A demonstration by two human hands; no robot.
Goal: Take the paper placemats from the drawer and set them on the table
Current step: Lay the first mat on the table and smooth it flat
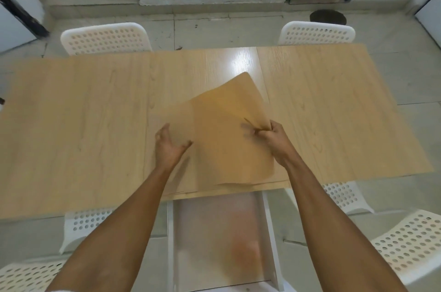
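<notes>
A stack of tan paper placemats (181, 179) lies on the wooden table (76, 124) at its near edge, above the open white drawer (214, 232). My right hand (272, 141) pinches the right edge of the top placemat (229, 119) and holds it lifted, its far corner curled up off the stack. My left hand (170, 146) hovers with fingers spread over the left part of the stack; I cannot tell if it touches the paper. The drawer's inside looks blurred, with nothing distinct in it.
White perforated chairs stand around the table: two at the far side (105, 38) (317, 32), others at the near side (88, 222) (343, 196) and near corners (410, 244) (28, 277). The floor is tiled.
</notes>
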